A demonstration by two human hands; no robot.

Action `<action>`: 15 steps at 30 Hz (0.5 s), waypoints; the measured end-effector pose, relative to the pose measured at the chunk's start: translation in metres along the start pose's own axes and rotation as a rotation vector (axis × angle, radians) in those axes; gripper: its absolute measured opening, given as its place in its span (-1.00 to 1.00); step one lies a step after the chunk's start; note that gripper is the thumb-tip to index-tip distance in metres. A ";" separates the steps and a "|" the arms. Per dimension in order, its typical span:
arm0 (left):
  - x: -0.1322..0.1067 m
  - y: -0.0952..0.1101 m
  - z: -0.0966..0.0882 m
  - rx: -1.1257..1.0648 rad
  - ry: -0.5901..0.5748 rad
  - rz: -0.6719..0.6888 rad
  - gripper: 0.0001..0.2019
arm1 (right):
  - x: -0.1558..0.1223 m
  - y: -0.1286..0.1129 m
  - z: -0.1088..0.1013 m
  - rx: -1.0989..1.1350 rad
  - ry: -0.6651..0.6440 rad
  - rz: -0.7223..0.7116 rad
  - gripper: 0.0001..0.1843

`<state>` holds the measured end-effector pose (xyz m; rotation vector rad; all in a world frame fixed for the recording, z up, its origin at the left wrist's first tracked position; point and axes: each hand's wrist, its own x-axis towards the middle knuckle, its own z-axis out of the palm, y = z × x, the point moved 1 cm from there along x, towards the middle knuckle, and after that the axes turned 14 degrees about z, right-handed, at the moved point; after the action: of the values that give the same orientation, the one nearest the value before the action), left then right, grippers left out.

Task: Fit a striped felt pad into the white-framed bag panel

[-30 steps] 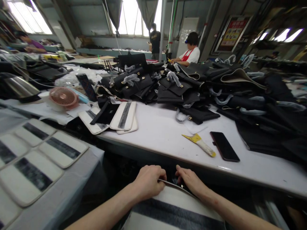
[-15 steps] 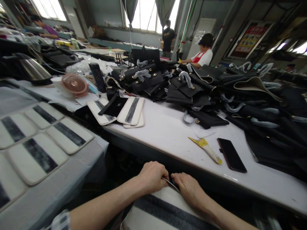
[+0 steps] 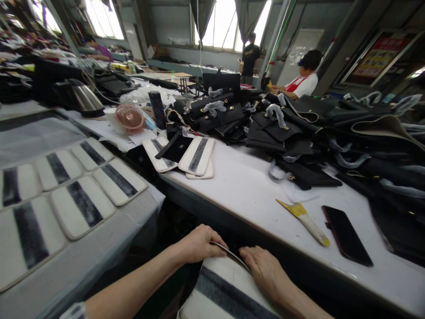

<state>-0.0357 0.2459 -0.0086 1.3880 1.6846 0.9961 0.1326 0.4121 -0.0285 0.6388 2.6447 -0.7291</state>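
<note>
A white panel with a broad dark stripe (image 3: 229,290) lies low in front of me, its far edge lifted and slightly curved. My left hand (image 3: 202,244) pinches that edge, thumb below and fingers over it. Around the edge's right part my right hand (image 3: 262,268) is closed, with its fingertips curled over the far side and partly hidden. The panel's near end runs out of the picture. Beyond my hands is the long white table (image 3: 239,190).
Similar striped panels (image 3: 83,206) lie in rows on the covered table at left. A yellow-bladed scraper (image 3: 305,221) and a phone (image 3: 347,235) rest on the white table. Behind them are piled black bags (image 3: 272,128), a pink fan (image 3: 130,118) and a kettle (image 3: 86,99). A co-worker (image 3: 303,77) sits beyond.
The view has turned left, so the surroundings sit farther right. My left hand has moved a little leftward along the panel's edge, away from my right hand, and more of the edge shows between them.
</note>
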 end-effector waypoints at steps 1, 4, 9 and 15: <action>-0.002 -0.002 0.001 -0.031 0.015 0.000 -0.75 | 0.001 -0.002 0.000 0.005 -0.001 0.007 -0.45; -0.005 -0.006 0.003 -0.105 0.034 -0.001 -0.74 | 0.006 -0.008 0.002 0.001 -0.001 0.008 -0.44; -0.005 -0.012 0.001 -0.200 0.015 -0.034 -0.72 | 0.014 -0.016 0.008 -0.020 -0.021 0.006 -0.43; -0.010 -0.023 -0.003 -0.375 -0.025 -0.101 -0.54 | 0.015 -0.024 0.008 0.023 -0.035 0.006 -0.42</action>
<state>-0.0464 0.2330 -0.0279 1.0555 1.4434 1.1609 0.1095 0.3948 -0.0318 0.6339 2.6047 -0.7635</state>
